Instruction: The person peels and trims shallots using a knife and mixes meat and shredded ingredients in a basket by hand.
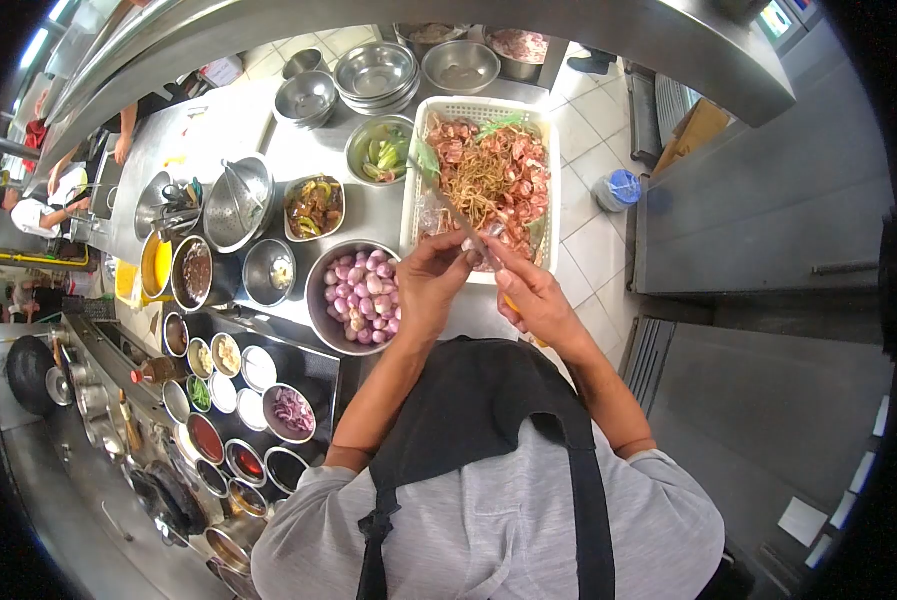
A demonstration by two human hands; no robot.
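- From where I stand, the person's hands are close together over the near edge of a white basket [555, 190], toward the right of the counter [369, 217].
- The right hand [535, 298] is wrapped round the yellow handle [512, 307] of a knife [456, 210], its blade pointing far and left over the basket.
- The left hand [437, 280] has thumb and fingers pinched on a small pale piece [471, 248], mostly hidden, so I can't tell what it is.
- That piece looks light and fairly firm, perhaps slippery if damp; I'd pinch its sides, well off the edge.
- The knife seems light and stiff, safest held by its handle.
- Left of the hands, small purple onions [364, 292] fill a metal bowl [315, 312]; reddish scraps [524, 180] lie in the basket.
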